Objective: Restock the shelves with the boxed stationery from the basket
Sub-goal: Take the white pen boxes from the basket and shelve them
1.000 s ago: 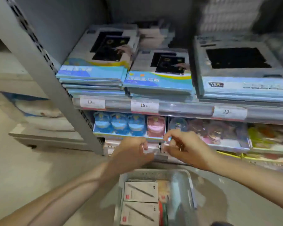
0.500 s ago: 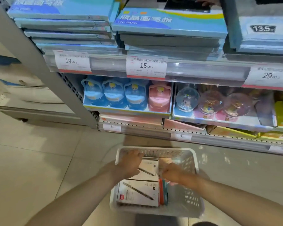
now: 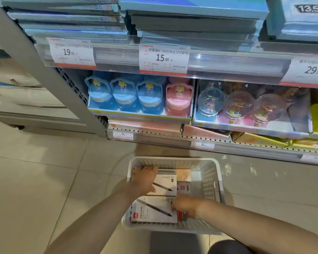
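A white perforated basket (image 3: 212, 182) stands on the floor below the shelves. Inside lie two white pen boxes, a far one (image 3: 166, 182) and a near one (image 3: 152, 210), with small orange and red boxes (image 3: 183, 180) beside them. My left hand (image 3: 142, 180) rests over the left edge of the far white box. At the right edge of the near white box, my right hand (image 3: 184, 205) has its fingers curled against it. Whether either hand has a firm grip is not clear.
The lowest shelf (image 3: 173, 138) holds flat pink boxes behind price tags. Above it sit blue and pink toy jugs (image 3: 136, 96) and snow globes (image 3: 239, 105). Stacked LCD writing boards (image 3: 191, 22) fill the upper shelf. A grey shelf upright (image 3: 44, 70) slants at left.
Both hands dropped from the lower shelf edge down into the basket. The view tilted downward and closer; my right hand moved onto the near white box's edge.
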The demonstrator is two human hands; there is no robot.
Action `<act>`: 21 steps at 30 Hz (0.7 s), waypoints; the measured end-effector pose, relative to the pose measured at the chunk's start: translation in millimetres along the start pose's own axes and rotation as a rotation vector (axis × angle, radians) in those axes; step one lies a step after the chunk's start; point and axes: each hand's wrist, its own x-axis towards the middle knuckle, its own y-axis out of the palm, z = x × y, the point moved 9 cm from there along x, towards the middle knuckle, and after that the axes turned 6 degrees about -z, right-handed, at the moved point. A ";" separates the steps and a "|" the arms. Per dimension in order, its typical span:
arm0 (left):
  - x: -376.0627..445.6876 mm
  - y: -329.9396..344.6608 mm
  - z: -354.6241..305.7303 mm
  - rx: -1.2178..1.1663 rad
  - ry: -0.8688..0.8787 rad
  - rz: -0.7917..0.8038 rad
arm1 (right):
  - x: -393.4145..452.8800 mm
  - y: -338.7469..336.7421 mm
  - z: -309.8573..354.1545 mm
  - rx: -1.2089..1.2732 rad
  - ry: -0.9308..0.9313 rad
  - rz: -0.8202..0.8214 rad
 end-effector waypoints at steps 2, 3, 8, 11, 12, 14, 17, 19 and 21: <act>-0.8 -0.1 -1.3 -0.035 -0.013 -0.001 | 0.2 0.8 2.5 -0.024 -0.009 -0.022; -1.0 -1.3 -2.6 -0.039 -0.016 -0.003 | 0.4 1.2 2.8 -0.017 -0.009 -0.023; -1.2 -9.1 -6.4 0.000 0.004 -0.049 | -0.1 -3.2 6.7 0.044 -0.046 -0.050; -3.1 -6.8 -10.0 0.012 0.057 -0.044 | -0.4 -2.1 7.6 0.112 -0.092 -0.049; -4.1 -5.4 -10.5 -0.015 0.066 -0.035 | -2.2 -1.7 8.0 0.146 -0.097 -0.037; -5.9 -2.0 -9.7 -0.097 0.069 0.009 | -7.2 0.3 7.8 0.229 -0.086 0.015; -7.6 -3.8 -5.6 -0.217 0.059 0.057 | -13.1 -6.1 10.7 0.275 -0.133 0.052; -7.7 -13.2 -3.0 -0.278 0.046 0.069 | -23.1 -16.4 20.8 0.265 -0.214 0.049; -8.2 -28.6 1.0 -0.303 0.040 0.067 | -39.3 -31.7 33.7 0.225 -0.294 0.024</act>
